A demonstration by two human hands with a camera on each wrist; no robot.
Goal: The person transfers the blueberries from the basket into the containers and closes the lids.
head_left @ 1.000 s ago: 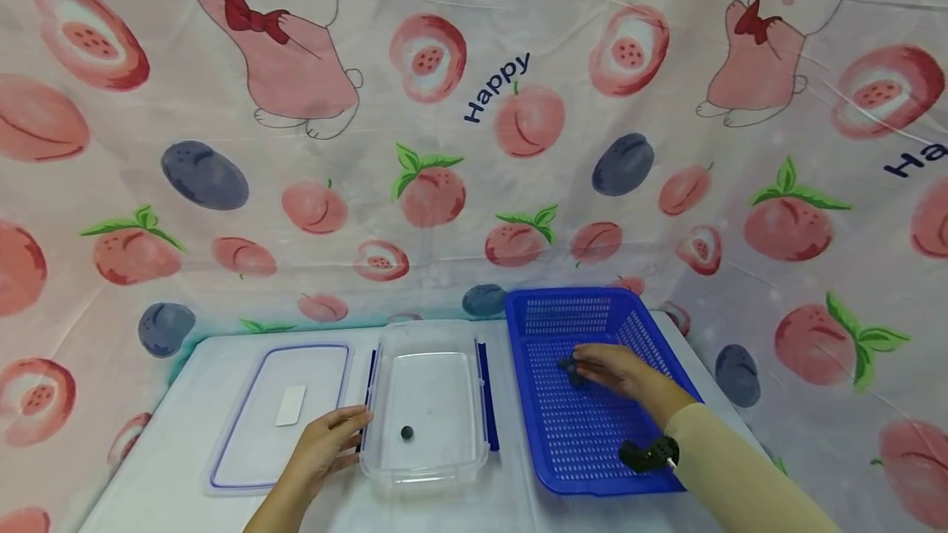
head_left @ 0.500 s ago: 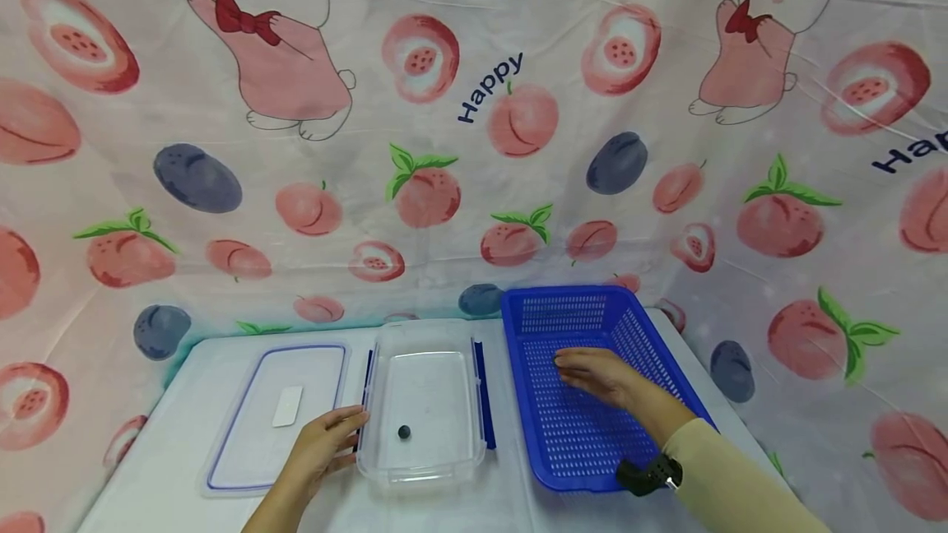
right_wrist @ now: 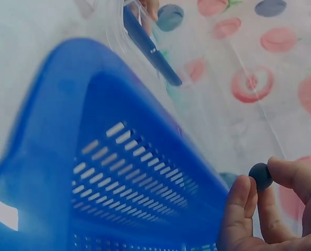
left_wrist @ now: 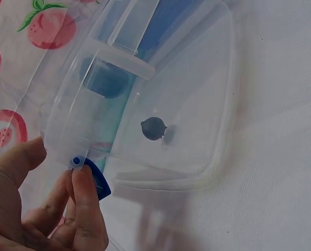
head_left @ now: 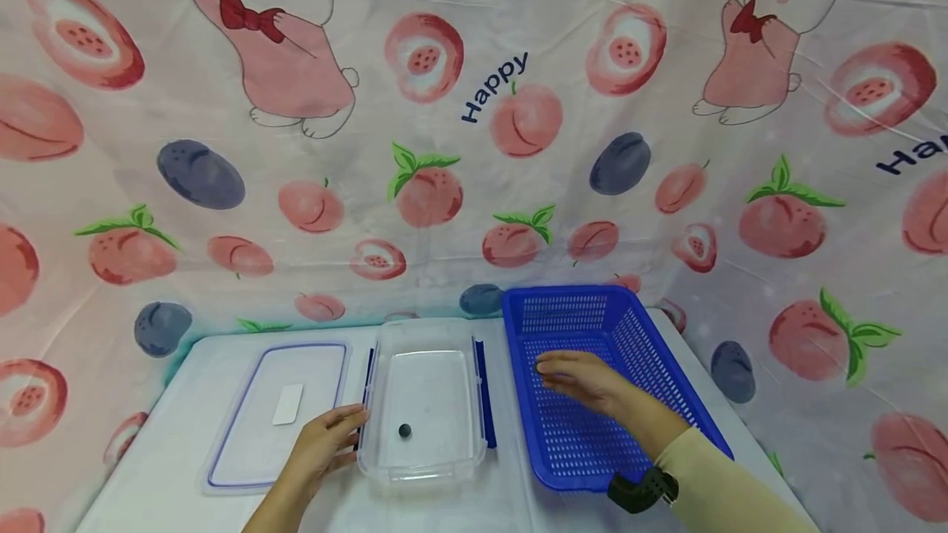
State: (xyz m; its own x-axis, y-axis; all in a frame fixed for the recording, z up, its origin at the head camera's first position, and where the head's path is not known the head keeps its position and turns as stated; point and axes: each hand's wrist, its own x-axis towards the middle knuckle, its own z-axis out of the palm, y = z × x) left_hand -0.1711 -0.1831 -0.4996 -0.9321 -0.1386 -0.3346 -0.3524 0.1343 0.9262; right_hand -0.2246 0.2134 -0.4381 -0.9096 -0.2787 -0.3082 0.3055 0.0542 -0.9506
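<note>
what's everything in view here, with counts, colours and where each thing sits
container: 1, clear with blue side clips, middle of the table
berry in the container: 1, dark blue, on its floor near the front
lid: 1, clear with a blue edge and a white label, flat on the table left of the container
basket: 1, blue, slotted, right of the container
berry in the fingers: 1, dark blue, pinched over the basket
table: 1, white
backdrop: 1, pink cloth printed with peaches, plums and rabbits, behind and beside the table
left hand: 1, holding the container's left edge
right hand: 1, over the basket, cream sleeve, dark wrist device
</note>
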